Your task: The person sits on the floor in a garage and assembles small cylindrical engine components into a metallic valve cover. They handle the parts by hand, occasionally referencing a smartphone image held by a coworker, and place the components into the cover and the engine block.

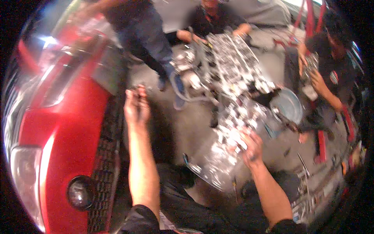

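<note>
while the right hand [251, 148] rests on the near end of the bare silver metal engine block [230, 89] on the grey concrete floor, fingers spread flat on it, not clamped, the left hand [136, 106] hangs free above the floor beside the red car front [66, 128], fingers loosely curled, holding nothing i can see. better to brace with both hands and keep fingers off the sharp edges. count: one engine, one car, one round metal pan [288, 105], three other people around the block.
</note>
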The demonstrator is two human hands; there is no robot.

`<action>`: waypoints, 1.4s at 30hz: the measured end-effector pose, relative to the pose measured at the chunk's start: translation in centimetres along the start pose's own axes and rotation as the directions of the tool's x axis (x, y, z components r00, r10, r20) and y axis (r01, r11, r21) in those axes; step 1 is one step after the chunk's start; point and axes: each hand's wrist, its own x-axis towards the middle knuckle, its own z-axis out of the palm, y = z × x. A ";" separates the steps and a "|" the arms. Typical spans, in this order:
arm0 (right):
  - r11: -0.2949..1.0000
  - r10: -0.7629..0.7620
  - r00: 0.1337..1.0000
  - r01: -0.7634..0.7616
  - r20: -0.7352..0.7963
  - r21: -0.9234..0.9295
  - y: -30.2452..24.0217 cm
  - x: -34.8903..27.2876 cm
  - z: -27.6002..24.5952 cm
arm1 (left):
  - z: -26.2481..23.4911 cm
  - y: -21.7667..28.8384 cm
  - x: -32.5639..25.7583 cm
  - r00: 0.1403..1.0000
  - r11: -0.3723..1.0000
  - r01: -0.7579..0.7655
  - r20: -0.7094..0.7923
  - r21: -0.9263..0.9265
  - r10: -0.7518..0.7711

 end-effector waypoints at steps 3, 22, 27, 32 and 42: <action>0.997 0.033 0.999 -0.032 -0.010 0.074 -1.5 -0.6 1.0 | 1.6 0.9 -0.4 0.990 0.999 -0.030 -0.140 0.027 0.034; 0.982 0.117 0.993 -0.113 -0.012 0.154 -3.1 -1.0 4.1 | 9.6 0.3 -5.4 0.968 0.941 0.209 0.080 0.265 -0.238; 0.968 0.161 0.987 -0.159 0.008 0.196 -2.6 -0.9 3.7 | 9.1 0.2 -5.3 0.956 0.944 0.262 -0.192 0.202 -0.224; 0.968 0.153 0.988 -0.154 0.022 0.197 -2.4 -0.6 3.4 | 10.0 -0.7 -5.2 0.927 0.965 0.237 -0.323 0.114 -0.189; 0.974 0.152 0.988 -0.151 0.008 0.170 -2.7 -0.7 1.7 | 11.6 -2.2 -4.8 0.906 0.981 0.183 -0.398 0.056 -0.147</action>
